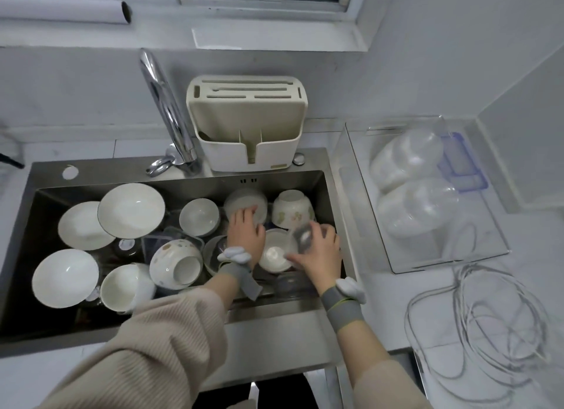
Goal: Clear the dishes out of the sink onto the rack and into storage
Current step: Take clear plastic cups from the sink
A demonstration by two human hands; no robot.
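The steel sink (pixel 30 219) holds several white plates and bowls. Both hands are down in its right half. My left hand (pixel 245 231) grips the near rim of a clear lidded container (pixel 244 199) at the back of the sink. My right hand (pixel 319 250) is closed around a small clear glass (pixel 302 234), blurred, above a white bowl (pixel 276 253). A flowered bowl (pixel 291 207) lies tipped behind my right hand. Left of my hands sit a small white bowl (pixel 198 216) and a speckled bowl (pixel 174 262) on its side.
A clear rack tray (pixel 360 176) on the counter to the right holds clear plastic containers (pixel 409 164) and a blue lid (pixel 460 164). A cream utensil holder (pixel 247 125) and the tap (pixel 164 103) stand behind the sink. A coiled white cable (pixel 488 323) lies at front right.
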